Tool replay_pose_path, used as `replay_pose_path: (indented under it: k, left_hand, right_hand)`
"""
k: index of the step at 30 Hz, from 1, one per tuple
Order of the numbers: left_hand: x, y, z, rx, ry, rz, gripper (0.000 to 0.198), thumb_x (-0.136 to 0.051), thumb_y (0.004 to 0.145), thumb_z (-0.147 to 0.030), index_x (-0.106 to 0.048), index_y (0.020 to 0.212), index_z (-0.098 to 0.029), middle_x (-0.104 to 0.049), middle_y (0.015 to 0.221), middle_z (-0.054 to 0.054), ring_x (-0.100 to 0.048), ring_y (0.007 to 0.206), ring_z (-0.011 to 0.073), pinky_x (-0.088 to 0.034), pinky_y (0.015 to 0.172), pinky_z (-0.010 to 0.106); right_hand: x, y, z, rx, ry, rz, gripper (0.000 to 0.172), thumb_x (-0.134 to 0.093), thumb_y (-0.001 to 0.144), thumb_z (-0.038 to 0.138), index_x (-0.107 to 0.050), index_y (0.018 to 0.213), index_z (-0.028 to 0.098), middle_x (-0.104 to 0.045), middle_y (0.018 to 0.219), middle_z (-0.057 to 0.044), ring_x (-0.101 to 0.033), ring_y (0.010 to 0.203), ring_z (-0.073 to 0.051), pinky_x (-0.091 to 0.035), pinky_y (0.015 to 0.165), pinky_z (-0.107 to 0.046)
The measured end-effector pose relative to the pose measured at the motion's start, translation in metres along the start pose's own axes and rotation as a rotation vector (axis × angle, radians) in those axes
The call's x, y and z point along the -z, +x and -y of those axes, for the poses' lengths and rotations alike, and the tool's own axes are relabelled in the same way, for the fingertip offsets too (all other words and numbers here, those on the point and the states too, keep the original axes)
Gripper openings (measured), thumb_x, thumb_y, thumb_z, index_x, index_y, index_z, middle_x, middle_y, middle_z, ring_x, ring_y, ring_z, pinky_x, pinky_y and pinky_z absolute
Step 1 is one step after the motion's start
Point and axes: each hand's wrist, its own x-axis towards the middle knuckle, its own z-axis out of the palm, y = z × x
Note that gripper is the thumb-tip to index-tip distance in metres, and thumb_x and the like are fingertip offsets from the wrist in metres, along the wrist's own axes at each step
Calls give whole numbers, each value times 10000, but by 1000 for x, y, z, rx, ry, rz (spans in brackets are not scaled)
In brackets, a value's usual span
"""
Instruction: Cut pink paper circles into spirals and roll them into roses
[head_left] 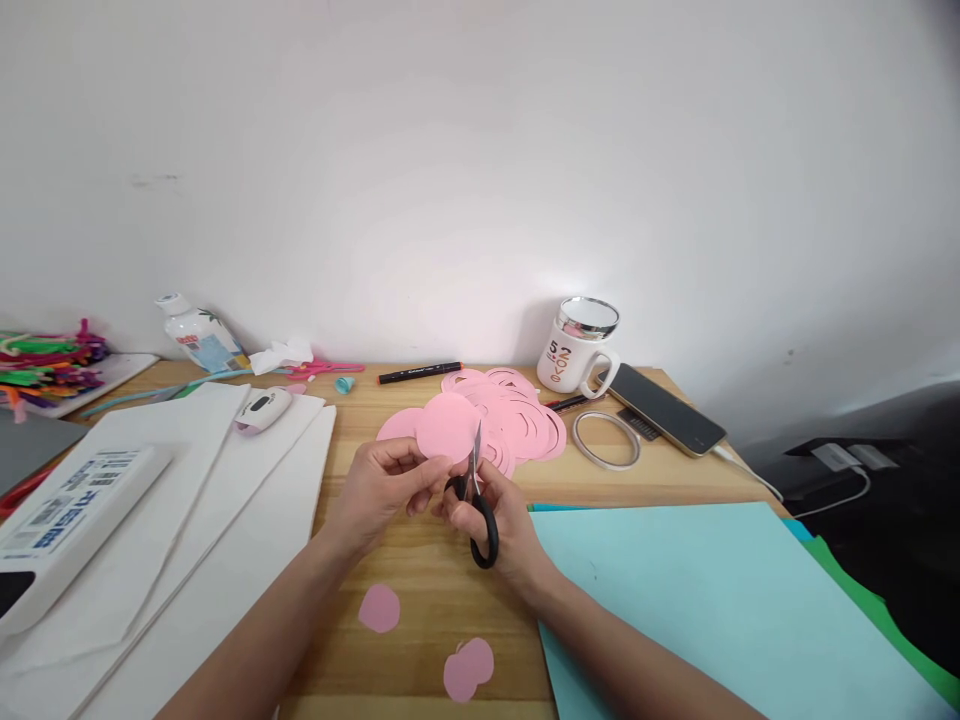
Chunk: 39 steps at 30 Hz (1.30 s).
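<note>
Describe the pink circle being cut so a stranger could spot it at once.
On the wooden desk, find the pile of pink spiral cut-outs near the middle. Just in front, the pink paper circle is held up by the left hand, the right hand holding black-handled scissors at its edge; other pink pieces lie flat.

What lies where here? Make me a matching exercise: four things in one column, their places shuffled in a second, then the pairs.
Things
1. scissors
2. pink circle
3. mug
4. teal paper

Places
A. beside the phone, near the wall
B. held in the left hand
C. lying flat, front right
D. held in the right hand

Pairs: 1-D, 2-B, 3-A, 4-C
</note>
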Motion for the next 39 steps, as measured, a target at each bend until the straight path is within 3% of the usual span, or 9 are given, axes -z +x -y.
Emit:
replay_pose_path:
  k: [16,23,31,34,37,38,39]
  left_hand:
    - [1,0,-6,6,-81,-24,237,-695,704,-285,-605,545,-134,-573,473,-21,-426,349,40,-303,342,163]
    - [0,-1,-7,24,-144,23,268,-669,723,-337,-595,563,-135,-578,491,-18,-450,335,55,-309,321,169]
    - [-1,-2,-5,-10,58,-29,304,-648,727,-364,-572,534,-142,-543,465,-16,-427,342,59,-328,342,187]
    - [-2,-2,-4,-159,197,-253,170,-640,734,-332,-623,701,-167,-525,482,-39,-425,369,68,-355,379,194]
    - [-3,-12,-9,-451,356,-541,191,-664,689,-259,-645,874,-215,-566,551,-35,-484,460,96,-420,470,211]
    - [-4,-18,-13,-527,419,-524,147,-668,672,-243,-661,818,-227,-582,551,-25,-511,480,111,-447,508,228]
    - [-6,-25,-19,-562,487,-431,94,-667,665,-230,-674,758,-241,-601,549,-11,-537,492,131,-467,529,249]
  right_hand:
    - [-1,-1,-4,-57,13,-37,221,-624,662,237,-501,839,190,-482,479,88,-411,414,-81,-410,509,-256]
    - [-3,-3,-4,-79,-19,-19,254,-643,673,281,-487,851,189,-483,482,83,-422,424,-86,-366,457,-223]
    - [-3,-1,2,-46,-56,-2,398,-701,654,449,-479,867,195,-475,588,55,-380,489,-87,-287,451,-216]
    - [-3,0,4,-49,-69,-32,360,-682,671,449,-483,840,200,-443,565,62,-397,497,-98,-298,461,-225]
    - [-5,-1,5,-63,-38,-80,323,-679,680,413,-483,826,201,-456,571,59,-434,520,-106,-340,494,-235]
    - [-5,-1,5,-63,-28,-92,320,-681,679,403,-486,829,198,-468,580,55,-442,527,-107,-355,507,-238]
    - [-5,-2,4,-61,-22,-98,323,-686,673,398,-489,831,196,-479,592,50,-450,534,-108,-369,515,-240]
